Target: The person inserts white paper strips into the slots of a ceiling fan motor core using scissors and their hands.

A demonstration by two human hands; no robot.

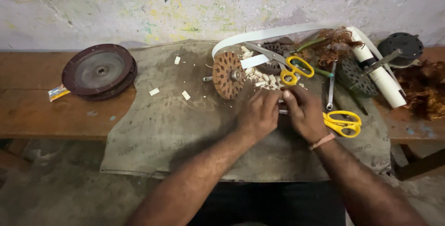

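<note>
Both hands meet over the grey cloth (176, 128) on the desk (41, 110). The left hand (259, 115) and right hand (303, 112) pinch a small white strip (281, 111), apparently paper; each grip is nearly closed. The slotted rotor (227, 74) stands just beyond, yellow scissors (343, 123) just right.

— What sort of place is this?
— A rough repair workshop, by the look of it: a worn wooden worktop (28, 115) spread with stained sacking (157, 128).
— What else points that way?
— A slotted rusty motor core (227, 75), tangled copper wire (424, 89), a dark round end cover (98, 72), yellow-handled scissors (296, 68), and a paint-blotched wall (139, 3).
</note>
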